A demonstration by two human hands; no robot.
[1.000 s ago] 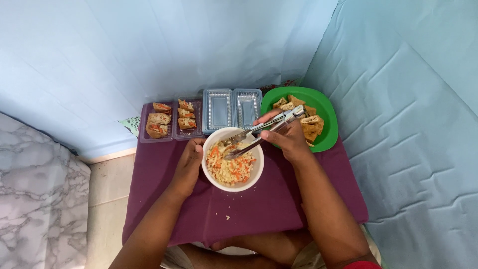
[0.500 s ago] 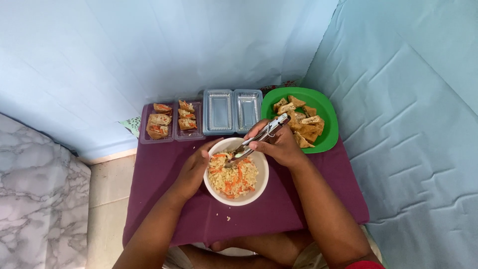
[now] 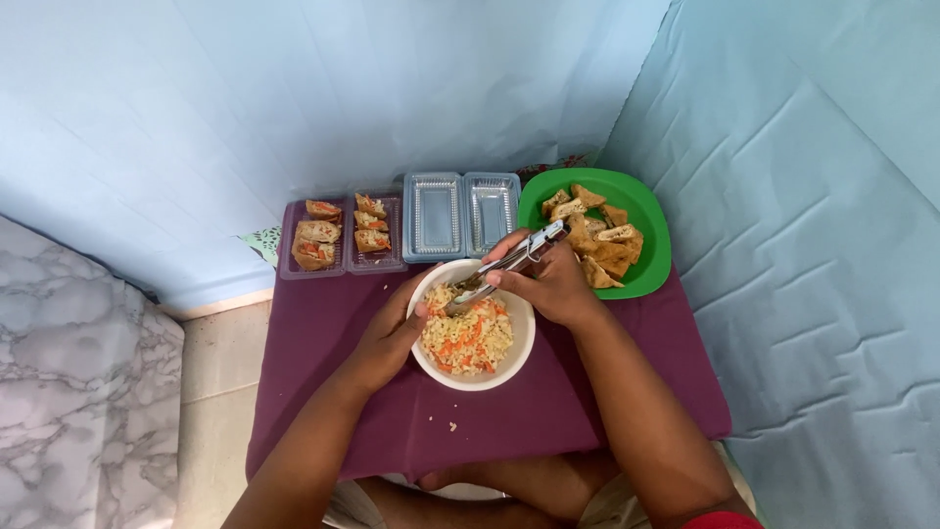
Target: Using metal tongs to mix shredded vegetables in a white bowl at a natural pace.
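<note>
Gripping metal tongs [image 3: 509, 263], right hand [image 3: 550, 286] clenched around the handles; tong tips sit low-left of that grip, in the shredded vegetable mix [image 3: 468, 336] inside the white bowl [image 3: 509, 358]. Left hand [image 3: 390, 333] cups the bowl's left wall, fingers curled on the rim. Bowl sits on the purple-covered tabletop [image 3: 323, 392], just below the right grip. Green plate [image 3: 651, 264] of fried pieces [image 3: 599, 240] just right of it. Empty clear trays [image 3: 460, 214] just above; filled clear trays [image 3: 341, 235] up-left, well apart.
</note>
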